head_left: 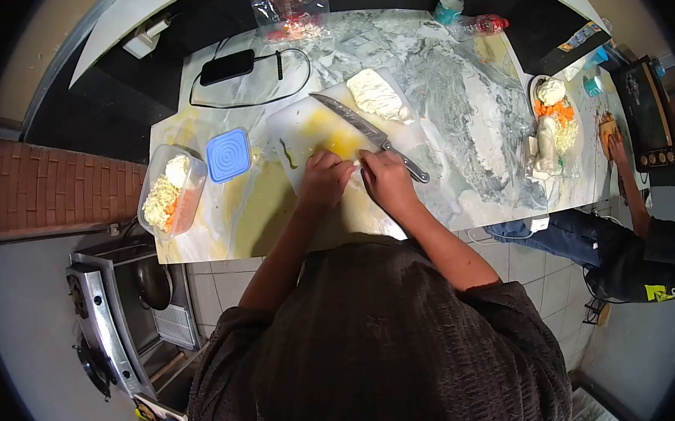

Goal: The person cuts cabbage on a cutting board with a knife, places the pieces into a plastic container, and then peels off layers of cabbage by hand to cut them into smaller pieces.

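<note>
Over the near part of a white cutting board (pixel 288 124), my left hand (pixel 326 178) and my right hand (pixel 389 182) meet with their fingers closed. A small whitish piece (pixel 357 164) shows between the fingertips; its kind is too small to tell. Beside my right hand lies a large knife (pixel 363 126), its dark handle near my wrist and its blade pointing to the far left. A pale, folded-looking slab (pixel 378 96) rests on the board's far right. A dark green strip (pixel 287 154) is on the board left of my hands. Yellow stains mark the board.
At left stand a clear container (pixel 193 191) of shredded food and a blue lid (pixel 228 155). Behind are a phone (pixel 227 67) with a cable, a plastic bag (pixel 290 10), and a bottle (pixel 485 25). At right are a food-laden plate (pixel 533 91) and another person's hand (pixel 615 144).
</note>
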A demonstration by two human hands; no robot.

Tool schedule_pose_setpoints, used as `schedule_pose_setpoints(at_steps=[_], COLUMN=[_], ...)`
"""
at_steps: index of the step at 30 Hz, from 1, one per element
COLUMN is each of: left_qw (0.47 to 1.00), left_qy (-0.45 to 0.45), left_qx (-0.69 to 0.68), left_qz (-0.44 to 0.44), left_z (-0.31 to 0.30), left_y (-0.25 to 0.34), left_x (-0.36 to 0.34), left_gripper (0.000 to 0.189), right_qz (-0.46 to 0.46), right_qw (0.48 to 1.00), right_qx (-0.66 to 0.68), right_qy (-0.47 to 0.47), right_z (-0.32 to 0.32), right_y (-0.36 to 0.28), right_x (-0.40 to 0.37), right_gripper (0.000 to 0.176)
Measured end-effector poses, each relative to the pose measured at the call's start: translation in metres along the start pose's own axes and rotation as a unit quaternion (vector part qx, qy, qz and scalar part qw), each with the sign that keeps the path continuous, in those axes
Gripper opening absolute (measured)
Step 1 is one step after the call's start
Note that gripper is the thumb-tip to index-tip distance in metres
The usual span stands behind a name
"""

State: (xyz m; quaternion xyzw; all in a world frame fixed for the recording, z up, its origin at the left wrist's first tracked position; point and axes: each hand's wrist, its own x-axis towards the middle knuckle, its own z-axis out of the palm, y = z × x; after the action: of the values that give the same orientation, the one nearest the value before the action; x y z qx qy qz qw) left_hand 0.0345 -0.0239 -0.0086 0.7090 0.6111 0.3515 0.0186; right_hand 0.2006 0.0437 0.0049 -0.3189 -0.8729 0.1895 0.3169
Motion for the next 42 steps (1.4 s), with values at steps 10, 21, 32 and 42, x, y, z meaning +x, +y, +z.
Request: schedule_pose_setpoints(at_steps=[10,21,32,42], left_qw=[0.996,0.996,0.994,0.991], left_qy=[0.056,0.039,0.028,0.021], left_qx=[0.007,-0.019,-0.026,-0.032], left_qz=[-0.062,-0.084,-0.101,-0.132], left_z=[0.005,0.003,0.006,0.008], left_y=[-0.007,-0.003,0.001,0.005], left_x=[0.007,0.012,0.014,0.013], left_gripper=[0.012,0.021,0.026,0.029], right_qz=[-0.048,0.071,0.216,0.215], right_qw=[0.998,0.992,0.961,0.96], right_qx=[-0.024,-0.104,-0.002,0.053], right_qy=[-0.014,0.016,-0.17,-0.168], right_z=[0.006,-0.051,-0.056,-0.063], right_y=[0.004,0.009,0.007,0.001], right_x=[0.027,0.008,0.004,-0.015], right_gripper=[0.022,0.028,0.026,0.028])
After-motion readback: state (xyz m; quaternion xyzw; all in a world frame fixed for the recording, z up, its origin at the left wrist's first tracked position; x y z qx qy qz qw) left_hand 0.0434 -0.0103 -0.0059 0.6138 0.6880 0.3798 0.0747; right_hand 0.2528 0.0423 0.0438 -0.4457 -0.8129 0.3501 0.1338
